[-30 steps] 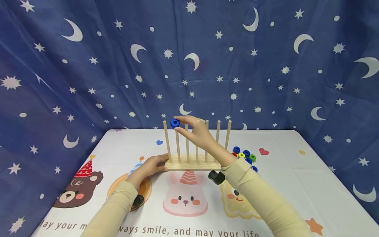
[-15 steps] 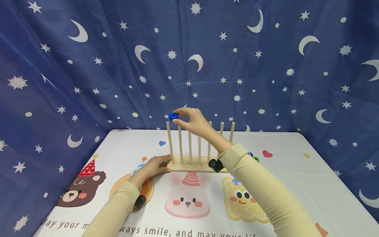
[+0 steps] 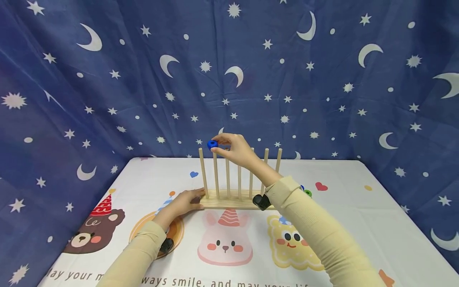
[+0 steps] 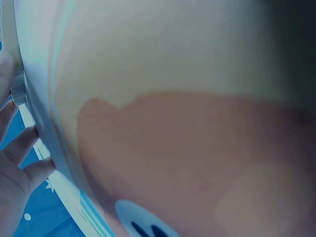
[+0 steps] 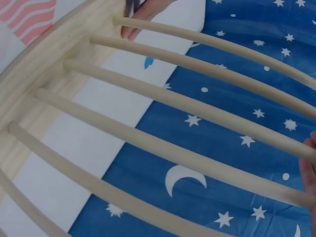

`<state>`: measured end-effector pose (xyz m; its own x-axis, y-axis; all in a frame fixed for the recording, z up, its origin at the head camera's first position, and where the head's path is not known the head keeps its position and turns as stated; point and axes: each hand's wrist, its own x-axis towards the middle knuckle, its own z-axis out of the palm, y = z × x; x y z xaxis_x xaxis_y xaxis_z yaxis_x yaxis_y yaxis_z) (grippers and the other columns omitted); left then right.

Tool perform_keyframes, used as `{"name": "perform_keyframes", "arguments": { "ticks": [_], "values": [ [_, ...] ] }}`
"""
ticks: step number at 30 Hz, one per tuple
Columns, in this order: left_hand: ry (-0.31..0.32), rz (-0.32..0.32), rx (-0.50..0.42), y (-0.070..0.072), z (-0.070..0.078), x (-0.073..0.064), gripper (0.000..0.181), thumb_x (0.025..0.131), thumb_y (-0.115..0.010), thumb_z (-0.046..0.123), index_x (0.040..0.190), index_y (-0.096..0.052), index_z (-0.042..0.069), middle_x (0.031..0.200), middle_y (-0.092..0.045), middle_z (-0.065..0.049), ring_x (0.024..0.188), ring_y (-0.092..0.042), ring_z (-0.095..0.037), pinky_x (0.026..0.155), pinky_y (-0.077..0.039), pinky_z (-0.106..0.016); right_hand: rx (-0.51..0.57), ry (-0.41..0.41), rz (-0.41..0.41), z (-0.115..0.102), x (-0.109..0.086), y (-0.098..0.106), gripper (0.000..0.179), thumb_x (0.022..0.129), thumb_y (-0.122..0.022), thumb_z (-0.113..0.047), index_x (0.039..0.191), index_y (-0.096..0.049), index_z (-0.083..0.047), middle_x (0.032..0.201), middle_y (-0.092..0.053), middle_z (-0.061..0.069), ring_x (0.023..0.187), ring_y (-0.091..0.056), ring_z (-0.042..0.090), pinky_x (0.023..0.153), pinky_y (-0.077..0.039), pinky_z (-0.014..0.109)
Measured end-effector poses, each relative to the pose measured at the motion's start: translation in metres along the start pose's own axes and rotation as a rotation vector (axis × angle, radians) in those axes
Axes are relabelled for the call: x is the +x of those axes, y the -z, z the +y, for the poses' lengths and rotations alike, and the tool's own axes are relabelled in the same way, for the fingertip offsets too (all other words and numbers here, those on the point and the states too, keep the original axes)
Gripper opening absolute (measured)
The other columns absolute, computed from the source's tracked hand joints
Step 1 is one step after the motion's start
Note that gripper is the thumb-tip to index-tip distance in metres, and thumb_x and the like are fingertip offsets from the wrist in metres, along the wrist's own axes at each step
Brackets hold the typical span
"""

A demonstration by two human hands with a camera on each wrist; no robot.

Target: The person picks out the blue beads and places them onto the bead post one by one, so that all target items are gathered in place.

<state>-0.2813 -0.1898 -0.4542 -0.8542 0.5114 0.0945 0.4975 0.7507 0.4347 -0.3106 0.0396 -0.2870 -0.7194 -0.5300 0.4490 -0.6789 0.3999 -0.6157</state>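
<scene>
A blue ring [image 3: 212, 144] is pinched between the thumb and fingers of the right hand [image 3: 237, 150], the grip narrowed to the ring's width, and is held at the tip of the 2nd peg [image 3: 216, 175] from the left. Whether the tip has entered the hole cannot be told, since the peg's top is hidden by the ring; in the right wrist view the ring is not shown. The left end of the wooden rack [image 3: 233, 204] is held by the left hand [image 3: 183, 202], with the thumb at the front edge and the fingers towards the back. 7 upright pegs are carried by the rack, and no ring is seen on their visible lengths. If the hole is not lined up with the peg, the ring could be caught on the rim, tilted or dropped; a sideways push could also make the peg lean or the rack slide, as only 1 end is seen to be steadied. The neighbouring pegs could be knocked by the right forearm, which is passed in front of the right-hand ones. Beyond it, a green ring [image 3: 307, 193] and part of another blue one are half covered by the right sleeve [image 3: 312, 227], and could be scattered if brushed. All is set on a printed white cloth [image 3: 344, 207], backed by a blue curtain [image 3: 201, 40] patterned with moons and stars.
</scene>
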Motion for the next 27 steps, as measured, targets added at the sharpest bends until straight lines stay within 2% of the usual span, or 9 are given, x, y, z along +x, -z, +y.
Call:
{"name": "perform_keyframes", "arguments": {
  "ticks": [6, 10, 17, 22, 27],
  "values": [
    [0.005, -0.004, -0.028, -0.0004, -0.0003, -0.0009, 0.056, 0.082, -0.071, 0.022, 0.128, -0.054, -0.005, 0.137, -0.05, -0.022, 0.126, -0.047, -0.04, 0.105, -0.039, -0.051, -0.017, -0.006, -0.005, 0.0036, -0.0002, -0.0005, 0.033, 0.088, -0.066, -0.016, 0.116, -0.063, 0.002, 0.111, -0.068, 0.016, 0.103, -0.065, 0.026, 0.094, -0.053, 0.032],
    [0.011, -0.004, -0.016, -0.0004, 0.0002, -0.0004, 0.056, 0.082, -0.071, 0.023, 0.128, -0.054, -0.005, 0.137, -0.051, -0.022, 0.125, -0.048, -0.04, 0.104, -0.04, -0.051, -0.057, -0.005, -0.028, 0.0044, 0.0006, -0.0003, 0.034, 0.089, -0.065, -0.018, 0.117, -0.062, 0.002, 0.113, -0.067, 0.016, 0.105, -0.064, 0.026, 0.094, -0.053, 0.035],
    [0.005, -0.008, -0.016, 0.001, 0.0018, 0.0018, 0.057, 0.082, -0.071, 0.022, 0.129, -0.053, -0.005, 0.137, -0.05, -0.023, 0.125, -0.048, -0.041, 0.104, -0.04, -0.052, -0.122, 0.003, -0.082, 0.0043, 0.0014, 0.0038, 0.047, 0.089, -0.066, -0.02, 0.13, -0.054, 0.0, 0.128, -0.06, 0.016, 0.118, -0.058, 0.027, 0.102, -0.047, 0.035],
    [-0.002, -0.007, 0.003, 0.001, 0.0001, 0.0016, 0.056, 0.082, -0.071, 0.022, 0.128, -0.055, -0.005, 0.136, -0.051, -0.023, 0.124, -0.049, -0.04, 0.103, -0.041, -0.051, -0.159, 0.014, -0.12, 0.0036, 0.0025, 0.0049, 0.047, 0.088, -0.067, -0.018, 0.129, -0.054, 0.001, 0.128, -0.06, 0.017, 0.12, -0.056, 0.028, 0.104, -0.046, 0.036],
    [0.01, -0.015, -0.017, 0.0003, -0.0011, 0.0013, 0.055, 0.082, -0.071, 0.022, 0.128, -0.055, -0.005, 0.137, -0.05, -0.022, 0.125, -0.048, -0.041, 0.104, -0.04, -0.052, -0.188, 0.012, -0.137, 0.0021, 0.0023, 0.0047, 0.047, 0.088, -0.067, -0.019, 0.128, -0.054, 0.002, 0.126, -0.06, 0.017, 0.119, -0.056, 0.029, 0.102, -0.047, 0.037]
  ]
}}
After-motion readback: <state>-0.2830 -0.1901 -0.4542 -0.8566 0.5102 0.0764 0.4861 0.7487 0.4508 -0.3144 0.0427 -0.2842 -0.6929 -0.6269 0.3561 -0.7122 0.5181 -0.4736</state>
